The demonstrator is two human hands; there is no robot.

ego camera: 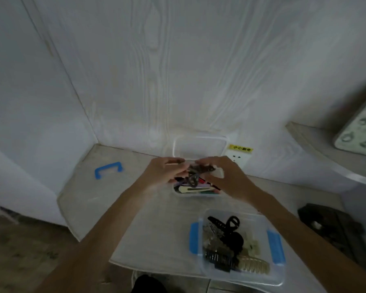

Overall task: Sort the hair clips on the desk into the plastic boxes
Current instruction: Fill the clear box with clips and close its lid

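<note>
My left hand (164,173) and my right hand (224,176) meet over a small clear plastic box (179,193) at the back of the desk. Both pinch a dark brown hair clip (195,172) held just above that box. Inside the small box lie several flat clips, one cream-coloured (193,189), others red, black and green. Its clear lid (199,148) stands open against the wall behind. Near the front edge sits a larger clear box with blue latches (276,246), holding black claw clips (226,226), a beige comb clip (255,266) and others.
A loose blue handle (108,170) lies on the desk at the left. A wall socket with a yellow label (239,157) is behind the small box. A dark object (330,227) sits low on the right, and a shelf (317,144) juts out above it.
</note>
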